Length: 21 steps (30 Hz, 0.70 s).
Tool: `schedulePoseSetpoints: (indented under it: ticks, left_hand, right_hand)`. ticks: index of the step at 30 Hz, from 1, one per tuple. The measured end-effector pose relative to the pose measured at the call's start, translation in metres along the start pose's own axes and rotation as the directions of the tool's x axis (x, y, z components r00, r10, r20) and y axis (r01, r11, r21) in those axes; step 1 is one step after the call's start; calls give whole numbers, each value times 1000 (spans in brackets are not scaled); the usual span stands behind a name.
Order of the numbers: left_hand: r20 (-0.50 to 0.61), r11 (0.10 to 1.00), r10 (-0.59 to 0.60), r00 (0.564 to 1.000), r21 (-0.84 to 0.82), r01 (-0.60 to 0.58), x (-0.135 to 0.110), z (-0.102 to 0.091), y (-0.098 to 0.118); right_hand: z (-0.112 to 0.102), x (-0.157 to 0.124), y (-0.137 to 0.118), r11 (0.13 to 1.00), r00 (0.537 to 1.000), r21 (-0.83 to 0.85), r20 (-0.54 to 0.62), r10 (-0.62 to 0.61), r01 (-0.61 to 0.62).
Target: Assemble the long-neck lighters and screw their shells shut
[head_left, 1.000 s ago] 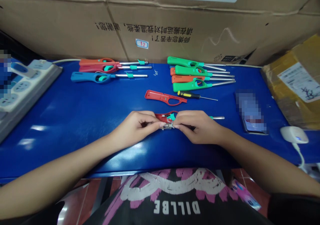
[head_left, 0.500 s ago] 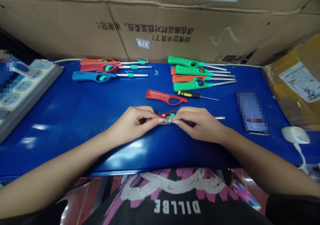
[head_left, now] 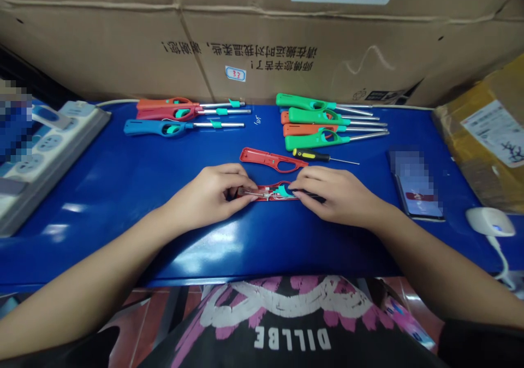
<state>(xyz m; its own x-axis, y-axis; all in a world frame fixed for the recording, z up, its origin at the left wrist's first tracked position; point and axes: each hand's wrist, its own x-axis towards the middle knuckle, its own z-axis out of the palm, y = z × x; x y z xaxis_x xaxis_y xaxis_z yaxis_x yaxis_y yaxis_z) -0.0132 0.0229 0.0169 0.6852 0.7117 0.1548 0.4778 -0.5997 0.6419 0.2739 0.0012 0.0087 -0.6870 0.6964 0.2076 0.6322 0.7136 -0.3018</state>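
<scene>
An opened red gas lighter [head_left: 268, 199] lies between my hands at the middle of the table, its inner side up. A green trigger [head_left: 284, 191], thin pale wires and a clear part show inside its half shell. My left hand [head_left: 213, 194] is closed round the handle end, thumb and fingers pinching it. My right hand [head_left: 338, 194] is closed in a pinch on the other end, beside the trigger; its palm side is hidden. The other red half shell [head_left: 262, 157] rests just beyond, with a yellow-and-black screwdriver [head_left: 311, 154] touching or close to its right end.
Red, orange and blue lighters [head_left: 155, 128] lie at the back left; green and orange ones [head_left: 305, 142] at the back right. A power strip [head_left: 53, 144] is on the left. A phone [head_left: 415, 185], white device [head_left: 489, 221] and cartons [head_left: 245, 24] stand around.
My left hand has shifted slightly left, and the clear part now sits lower in the shell, with more wires showing. The metal tube end beyond my right hand no longer shows.
</scene>
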Motion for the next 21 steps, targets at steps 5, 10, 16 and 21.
schedulePoseSetpoints:
  ticks: [5,10,16,21]
  left_hand:
    - [17,1000,3,1000,19,-3,0,2,0]
    - [2,1000,6,1000,-1,-6,-1,3,2]
    - [14,1000,3,1000,8,-3,-1,4,3]
    - [18,1000,3,1000,5,-3,-1,5,0]
  right_hand:
    - [0,-1,0,1000,999,-7,19,-26,26]
    - [1,1,0,999,999,17,28,-43,43]
    - [2,4,-7,992,990,4,58,-126,126]
    - [5,5,-14,989,977,-18,160,-139,143]
